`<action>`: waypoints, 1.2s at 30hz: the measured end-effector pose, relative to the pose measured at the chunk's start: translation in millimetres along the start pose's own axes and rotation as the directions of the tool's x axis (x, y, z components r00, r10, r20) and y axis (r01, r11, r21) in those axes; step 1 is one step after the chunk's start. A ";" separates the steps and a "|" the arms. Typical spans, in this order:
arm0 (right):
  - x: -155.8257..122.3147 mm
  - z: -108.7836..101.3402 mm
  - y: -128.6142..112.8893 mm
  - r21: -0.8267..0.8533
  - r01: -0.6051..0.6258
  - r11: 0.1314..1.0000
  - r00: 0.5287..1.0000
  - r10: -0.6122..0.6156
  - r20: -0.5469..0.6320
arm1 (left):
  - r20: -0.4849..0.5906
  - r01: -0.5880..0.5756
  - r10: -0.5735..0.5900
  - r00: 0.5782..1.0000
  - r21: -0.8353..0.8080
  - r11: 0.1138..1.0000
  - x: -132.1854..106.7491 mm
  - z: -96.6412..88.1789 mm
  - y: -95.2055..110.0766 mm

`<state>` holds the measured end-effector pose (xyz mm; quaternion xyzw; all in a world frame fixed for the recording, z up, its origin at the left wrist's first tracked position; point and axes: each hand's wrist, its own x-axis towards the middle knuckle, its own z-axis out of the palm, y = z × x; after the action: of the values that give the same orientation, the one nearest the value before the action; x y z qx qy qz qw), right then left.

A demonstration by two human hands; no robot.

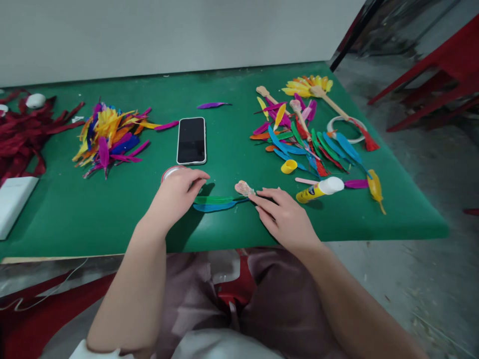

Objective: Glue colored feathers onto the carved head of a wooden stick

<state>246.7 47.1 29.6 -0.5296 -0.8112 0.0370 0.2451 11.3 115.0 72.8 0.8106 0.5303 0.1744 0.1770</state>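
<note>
In the head view, the green feather [213, 200] and blue feather [216, 207] lie side by side on the bench [112, 214] between the 2 hands, probably so that both can reach them. At their quill ends is a small pale piece [243, 188], just at the fingertips of the right hand [289, 215]; that hand seems to steady it. The left hand [175, 193] hangs near the feathers' other ends, thumb and forefinger slightly apart with nothing seen between them. The glue stick [312, 193] lies by the right hand, likely for easy reach, its yellow cap [289, 166] set beyond it. The feather pile [110, 132] sits to the left of the phone [191, 141], perhaps to stay apart from the feathers and wooden sticks [333, 104] on the right.

The right fingers cover the quills, so I cannot tell whether they are clamped on the pale piece or only pressing it. The left hand hides most of a red-rimmed round thing [170, 173]; contact is unclear. At the left edge, the white box [15, 204] and dark red strips [22, 124] are cut off.
</note>
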 end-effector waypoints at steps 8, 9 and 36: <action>-0.7 -1.3 1.3 0.095 -0.027 0.995 1.000 0.028 -0.003 | 0.114 -0.073 0.077 0.990 -0.043 0.996 1.8 7.1 1.5; -0.6 -1.1 1.4 0.103 -0.036 0.994 0.999 0.038 -0.014 | 0.135 -0.072 0.078 0.988 -0.045 0.996 1.9 8.2 2.6; 1.1 -0.8 -2.1 -0.021 0.013 1.000 0.998 -0.012 0.054 | 0.283 0.083 -0.036 0.958 -0.156 0.984 2.6 8.4 1.8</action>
<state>244.9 46.9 31.4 -0.5259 -0.8212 0.0409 0.2178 17.6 115.9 66.6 0.7930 0.5078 0.0966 0.3224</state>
